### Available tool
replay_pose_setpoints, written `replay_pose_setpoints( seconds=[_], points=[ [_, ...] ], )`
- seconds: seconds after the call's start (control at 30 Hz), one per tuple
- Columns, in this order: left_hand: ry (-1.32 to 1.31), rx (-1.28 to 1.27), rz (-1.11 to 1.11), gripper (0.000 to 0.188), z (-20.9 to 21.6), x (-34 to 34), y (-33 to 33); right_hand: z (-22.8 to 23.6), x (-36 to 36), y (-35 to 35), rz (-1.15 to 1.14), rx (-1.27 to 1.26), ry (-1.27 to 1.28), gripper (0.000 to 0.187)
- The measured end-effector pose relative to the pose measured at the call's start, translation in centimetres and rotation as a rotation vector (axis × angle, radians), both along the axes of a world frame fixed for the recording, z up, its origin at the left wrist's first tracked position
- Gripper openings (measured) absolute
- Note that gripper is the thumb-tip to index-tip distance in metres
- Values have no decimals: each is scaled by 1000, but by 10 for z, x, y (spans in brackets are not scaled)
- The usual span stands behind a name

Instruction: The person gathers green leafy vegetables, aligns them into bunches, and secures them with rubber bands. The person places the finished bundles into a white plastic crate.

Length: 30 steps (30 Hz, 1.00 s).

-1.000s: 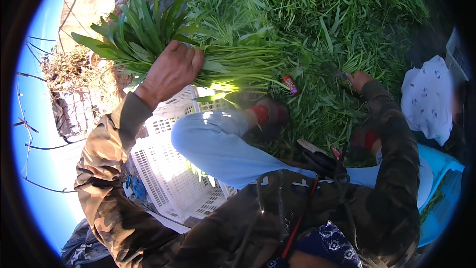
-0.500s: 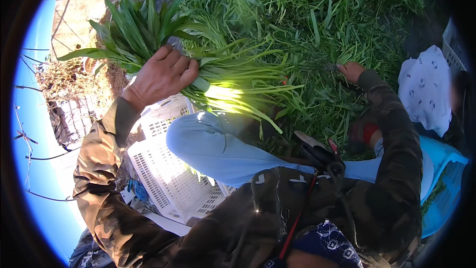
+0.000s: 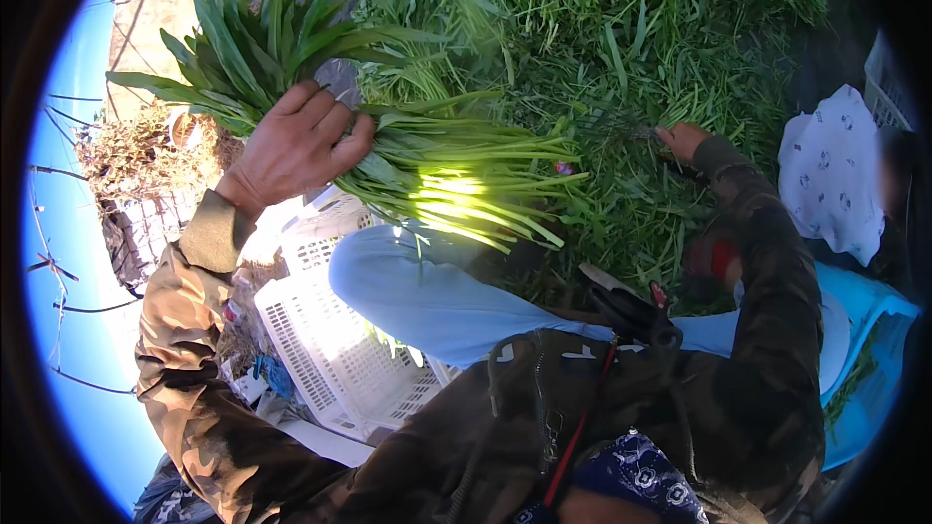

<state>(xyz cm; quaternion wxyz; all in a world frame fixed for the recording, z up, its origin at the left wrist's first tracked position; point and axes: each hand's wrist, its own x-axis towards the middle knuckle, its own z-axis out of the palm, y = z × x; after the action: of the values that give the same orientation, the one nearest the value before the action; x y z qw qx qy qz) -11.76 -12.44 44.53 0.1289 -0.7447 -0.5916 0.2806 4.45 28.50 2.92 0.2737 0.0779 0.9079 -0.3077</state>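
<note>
Long-stemmed greens [image 3: 451, 153] were clamped in the left hand [image 3: 303, 143] over the leafy heap [image 3: 602, 39]'s near left edge, while the right hand [image 3: 685, 143], well apart, was beside loose leaves, its grip unclear.

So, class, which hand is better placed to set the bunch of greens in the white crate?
Likely the left hand: it grips the bunch near the white crate; the right hand is farther off.
</note>
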Motion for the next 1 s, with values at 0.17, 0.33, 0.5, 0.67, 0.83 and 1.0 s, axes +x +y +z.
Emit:
replay_pose_setpoints(
  seconds=[0.17,0.33,0.5,0.67,0.83,1.0],
  points=[
    [-4,-48,12,31,-4,-1,-13,34,-11,9,-238,-271,303,64],
    [-2,-4,-24,41,-3,-3,2,103,-30,-91,99,-410,292,60],
    [10,-6,80,41,0,-9,-16,33,13,5,-22,134,23,60],
    [2,-27,86,40,-3,-7,-19,109,-31,-67,-161,-483,427,61],
    [-20,-9,108,37,5,-8,-16,48,-8,-71,-7,-127,200,62],
    [-228,-87,369,39,6,-20,-21,15,15,4,-245,-73,176,60]
  ],
)
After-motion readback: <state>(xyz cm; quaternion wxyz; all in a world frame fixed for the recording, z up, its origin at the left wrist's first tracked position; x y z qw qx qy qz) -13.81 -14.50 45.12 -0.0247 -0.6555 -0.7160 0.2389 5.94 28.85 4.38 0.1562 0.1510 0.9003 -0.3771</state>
